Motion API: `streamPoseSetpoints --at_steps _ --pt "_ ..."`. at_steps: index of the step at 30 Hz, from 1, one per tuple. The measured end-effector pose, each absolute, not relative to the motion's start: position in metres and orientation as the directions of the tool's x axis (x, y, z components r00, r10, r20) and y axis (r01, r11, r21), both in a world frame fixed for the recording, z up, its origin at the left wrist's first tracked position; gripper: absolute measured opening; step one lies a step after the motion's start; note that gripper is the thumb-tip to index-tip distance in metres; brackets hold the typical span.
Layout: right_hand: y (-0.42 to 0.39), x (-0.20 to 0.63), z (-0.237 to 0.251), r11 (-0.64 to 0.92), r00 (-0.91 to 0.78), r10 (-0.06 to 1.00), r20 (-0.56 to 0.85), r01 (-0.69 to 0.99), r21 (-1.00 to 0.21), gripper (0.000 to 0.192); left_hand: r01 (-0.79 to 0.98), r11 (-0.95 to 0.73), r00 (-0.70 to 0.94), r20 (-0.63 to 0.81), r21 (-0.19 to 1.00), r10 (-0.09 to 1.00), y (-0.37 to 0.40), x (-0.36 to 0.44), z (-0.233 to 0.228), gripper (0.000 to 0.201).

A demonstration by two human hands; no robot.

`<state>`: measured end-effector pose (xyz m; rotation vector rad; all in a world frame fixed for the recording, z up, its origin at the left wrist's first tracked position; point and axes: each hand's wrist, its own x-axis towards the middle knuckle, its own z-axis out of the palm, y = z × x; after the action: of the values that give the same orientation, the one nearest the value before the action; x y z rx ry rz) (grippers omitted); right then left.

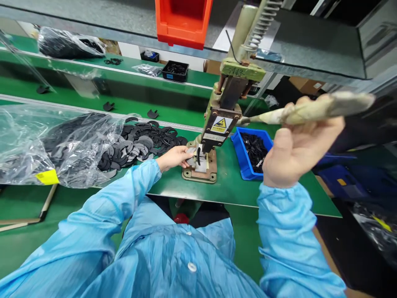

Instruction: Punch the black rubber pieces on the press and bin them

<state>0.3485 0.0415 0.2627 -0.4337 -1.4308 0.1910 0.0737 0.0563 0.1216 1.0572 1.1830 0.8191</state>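
Observation:
My left hand point(175, 158) is closed in a pinch on a grey flat piece point(190, 160) at the base of a hand press point(221, 111). A black curved part point(199, 155) stands on the press base, just right of my fingertips and below the ram. My right hand point(291, 153) is raised at the right, its fingers behind and over the press lever point(310, 111), which is wrapped in pale tape. The thumb rests against the lever's near side.
Loose dark curved pieces point(136, 142) lie left of the press, beside a clear plastic bag point(58, 145) of more. A blue bin point(238, 159) of black parts stands to the right. An orange bin point(182, 35) hangs overhead. Behind runs a green belt point(130, 105) carrying a few black parts.

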Motion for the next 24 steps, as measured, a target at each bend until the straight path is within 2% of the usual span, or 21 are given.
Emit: streamPoseSetpoints --at_steps 2,3,5,7,9,12,17,21,24 --pt "0.04 0.347 0.225 0.831 0.182 0.494 0.85 0.187 -0.523 0.047 -0.018 0.25 0.252 -0.238 0.968 0.938 0.033 0.066 0.133 0.044" --pt "0.036 0.344 0.202 0.762 0.142 0.604 0.784 0.185 -0.62 0.043 -0.039 0.222 0.275 -0.203 0.974 0.94 0.021 0.063 0.138 0.045" --pt "0.02 0.332 0.155 0.644 -0.045 0.761 0.647 0.173 -0.745 0.037 -0.075 0.183 0.317 -0.151 0.98 0.936 -0.001 0.062 0.147 0.047" --pt "-0.001 0.315 0.119 0.556 -0.201 0.828 0.524 0.17 -0.814 0.04 -0.1 0.16 0.334 -0.119 0.982 0.935 -0.019 0.066 0.154 0.049" --pt "-0.019 0.298 0.098 0.51 -0.242 0.851 0.466 0.17 -0.843 0.034 -0.11 0.148 0.336 -0.103 0.983 0.936 -0.031 0.073 0.158 0.048" --pt "-0.033 0.283 0.085 0.487 -0.185 0.87 0.457 0.173 -0.856 0.026 -0.103 0.143 0.352 -0.099 0.984 0.931 -0.042 0.081 0.16 0.045" --pt "-0.04 0.284 0.08 0.499 -0.132 0.866 0.482 0.205 -0.842 0.021 -0.1 0.192 0.401 -0.137 0.976 0.906 -0.044 0.083 0.155 0.045" --pt "-0.046 0.286 0.079 0.525 -0.155 0.851 0.502 0.257 -0.811 0.016 -0.08 0.285 0.485 -0.212 0.955 0.848 -0.037 0.078 0.152 0.046" --pt "-0.046 0.288 0.083 0.537 -0.206 0.844 0.496 0.315 -0.783 0.012 -0.068 0.276 0.502 -0.206 0.959 0.84 -0.031 0.073 0.151 0.047"
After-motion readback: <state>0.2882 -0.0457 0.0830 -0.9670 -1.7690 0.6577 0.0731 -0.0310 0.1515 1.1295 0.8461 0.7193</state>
